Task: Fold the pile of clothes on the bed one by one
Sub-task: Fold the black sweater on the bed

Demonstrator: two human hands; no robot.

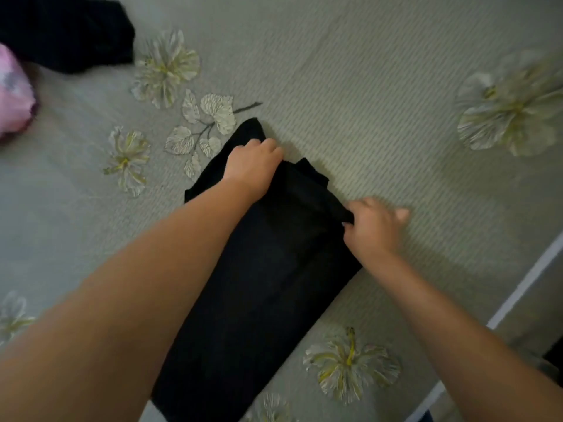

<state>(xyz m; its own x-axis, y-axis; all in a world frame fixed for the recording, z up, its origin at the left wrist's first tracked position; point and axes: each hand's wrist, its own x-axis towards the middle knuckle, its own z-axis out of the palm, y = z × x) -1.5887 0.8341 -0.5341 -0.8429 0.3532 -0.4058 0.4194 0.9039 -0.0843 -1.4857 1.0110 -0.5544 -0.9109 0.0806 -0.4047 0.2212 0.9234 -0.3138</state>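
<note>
A black garment (259,287) lies flat in a long narrow strip on the grey flowered bedspread (365,86), running from the near edge toward the middle. My left hand (253,166) grips the far left corner of its top end, fingers curled over the cloth. My right hand (373,226) pinches the far right edge of the same garment, with one finger sticking out to the right. My forearms cover part of the cloth's left side.
More clothes lie at the far left: a dark heap (67,32) and a pink piece (13,95). The bed's edge (524,284) with a white strip runs down the right side, floor beyond it.
</note>
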